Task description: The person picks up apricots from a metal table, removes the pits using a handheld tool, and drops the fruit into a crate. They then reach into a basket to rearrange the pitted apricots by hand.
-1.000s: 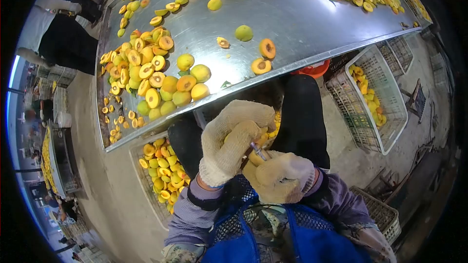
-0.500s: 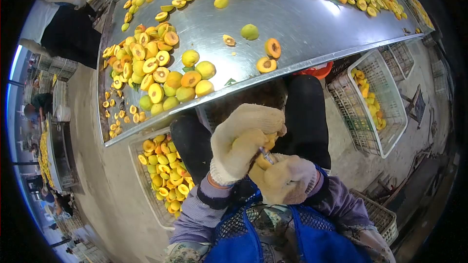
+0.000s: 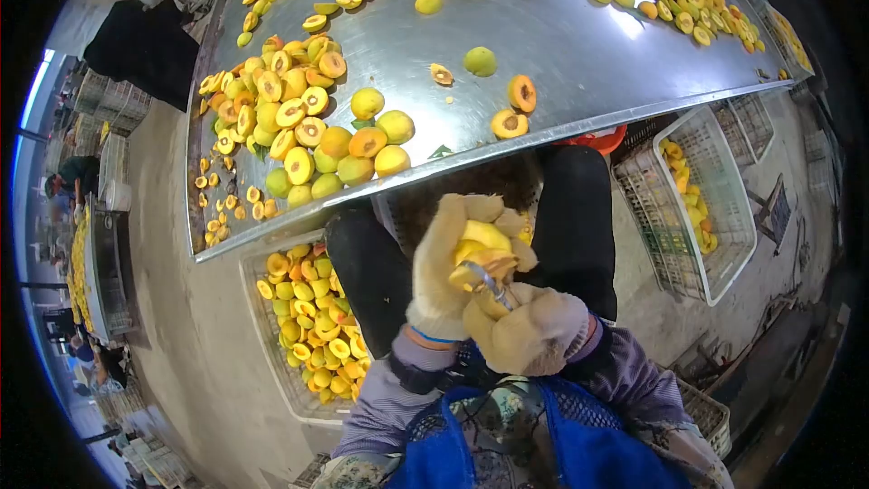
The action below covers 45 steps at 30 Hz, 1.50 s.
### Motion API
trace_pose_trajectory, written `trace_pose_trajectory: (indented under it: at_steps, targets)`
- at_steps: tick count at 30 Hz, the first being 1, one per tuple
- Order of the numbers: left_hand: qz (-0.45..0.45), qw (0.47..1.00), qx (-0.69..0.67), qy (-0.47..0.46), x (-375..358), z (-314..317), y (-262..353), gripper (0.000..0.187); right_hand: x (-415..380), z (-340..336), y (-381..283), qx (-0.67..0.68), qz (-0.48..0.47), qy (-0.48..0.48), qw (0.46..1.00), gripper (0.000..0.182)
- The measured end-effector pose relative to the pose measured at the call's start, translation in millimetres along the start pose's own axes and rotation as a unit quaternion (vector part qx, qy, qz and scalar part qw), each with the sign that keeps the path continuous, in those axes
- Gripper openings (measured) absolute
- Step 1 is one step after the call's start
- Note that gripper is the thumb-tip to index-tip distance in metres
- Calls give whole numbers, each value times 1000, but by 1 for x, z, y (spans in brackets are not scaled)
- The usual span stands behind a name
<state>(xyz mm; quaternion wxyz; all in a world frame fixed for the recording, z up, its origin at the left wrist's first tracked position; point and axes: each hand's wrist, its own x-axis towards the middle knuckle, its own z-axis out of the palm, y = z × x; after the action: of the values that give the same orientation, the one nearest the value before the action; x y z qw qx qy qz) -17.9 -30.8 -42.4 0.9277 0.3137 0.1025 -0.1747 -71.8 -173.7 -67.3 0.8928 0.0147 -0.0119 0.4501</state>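
Observation:
My left hand (image 3: pixel 441 273), in a pale knitted glove, is curled around a yellow peach (image 3: pixel 484 237) whose cut flesh faces the right hand. In my gloved right hand (image 3: pixel 532 330) is a pitting tool (image 3: pixel 490 282) with a curved metal end. That metal end is against or just beside the cut flesh; exact contact is hard to see. Both hands are between my knees, below the edge of the metal table (image 3: pixel 543 54). Whole and halved peaches (image 3: pixel 303 122) form a pile on the table's left side, and two cut halves (image 3: pixel 514 109) lie near its front edge.
A crate (image 3: pixel 312 407) full of peach halves stands on the floor by my left leg. Another crate (image 3: pixel 724 258) with yellow pieces is at the right, near a red basin (image 3: pixel 602 140). More peaches (image 3: pixel 688 0) lie at the table's far right. Other people work at the far left.
My left hand has loosened and turned, so the yellow peach now shows in it. More of the tool's curved metal end is visible. The view has shifted slightly.

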Motion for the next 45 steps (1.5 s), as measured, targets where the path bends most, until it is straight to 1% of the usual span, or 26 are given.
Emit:
trace_pose_trajectory:
  at_steps: [2, 5, 7, 8, 9, 11, 13, 14, 15, 17, 18, 19, 20, 23, 25, 26, 31, 32, 33, 34, 36, 39, 40, 41, 43, 45]
  targets:
    - [85, 983, 157, 29, 3, -21, 12, 44, -1, -3, -7, -88, 11, 32, 996, 38]
    - [241, 911, 278, 187, -5, -79, 50, 45, 3, -39, -12, -223, 80, 100, 966, 35]
    - [244, 801, 486, 251, -21, -127, 80, 32, 6, -44, -10, -481, -47, 196, 854, 34]
    - [183, 718, 612, 276, -28, -168, 90, 26, 13, -4, -17, -306, -18, 222, 926, 25]
    - [182, 719, 613, 273, -25, -165, 90, 26, 22, 2, -25, -305, -20, 223, 926, 25]
    - [300, 551, 743, 233, -11, -150, 91, 26, 36, 8, -38, -527, 170, 245, 796, 23]
    - [339, 621, 687, 168, 24, -111, 81, 33, 40, 14, -36, -477, 150, 257, 827, 26]
    - [373, 574, 724, 81, 45, -87, 79, 35, 40, 10, -34, -503, 117, 272, 812, 26]
    - [360, 597, 716, 19, 66, -62, 78, 36, 39, 5, -34, -527, 83, 287, 796, 26]
    - [322, 565, 759, -31, 115, -41, 62, 41, 38, -1, -42, -516, 85, 295, 800, 27]
    - [303, 566, 762, -80, 141, -26, 55, 43, 35, 1, -47, -494, 123, 295, 808, 27]
    - [347, 512, 772, -148, 173, -27, 46, 42, 34, 2, -54, -473, 160, 294, 815, 27]
    - [282, 523, 795, -125, 200, -16, 35, 41, 32, 2, -56, -456, 159, 289, 827, 26]
    - [328, 487, 797, -141, 278, -17, 11, 42, 25, -3, -62, -445, 118, 307, 833, 27]
    - [212, 453, 860, -104, 306, -22, 1, 46, 20, -3, -68, -437, 86, 304, 842, 27]
    - [171, 416, 887, -108, 309, -30, -2, 53, 18, -3, -73, -449, 82, 306, 835, 28]
    - [121, 412, 892, -143, 272, -29, 27, 38, 27, -4, -83, -489, 150, 354, 783, 32]
    - [-19, 675, 725, -135, 269, -39, 40, 44, 29, -2, -83, -526, 135, 356, 761, 34]
    - [-156, 859, 475, -110, 265, -44, 45, 50, 29, -2, -82, -559, 118, 358, 739, 36]
    - [-159, 859, 475, -106, 248, -41, 46, 50, 28, -4, -80, -538, 138, 374, 743, 31]
    - [-3, 946, 304, -113, 193, -30, 52, 51, 32, 2, -80, -544, 152, 389, 728, 31]
    - [40, 907, 412, -75, 113, 17, 51, 46, 33, -6, -69, -616, 132, 392, 671, 38]
    - [-9, 866, 489, -101, 94, 25, 51, 40, 35, -2, -67, -666, 122, 377, 633, 39]
    - [218, 677, 661, -241, 92, 11, 38, 36, 36, 0, -65, -713, 111, 360, 591, 41]
    - [245, 541, 784, -183, 82, 10, 19, 35, 34, -1, -55, -728, 85, 359, 577, 40]
    - [227, 546, 800, -101, 82, -2, 10, 31, 39, 3, -51, -766, 75, 406, 492, 39]
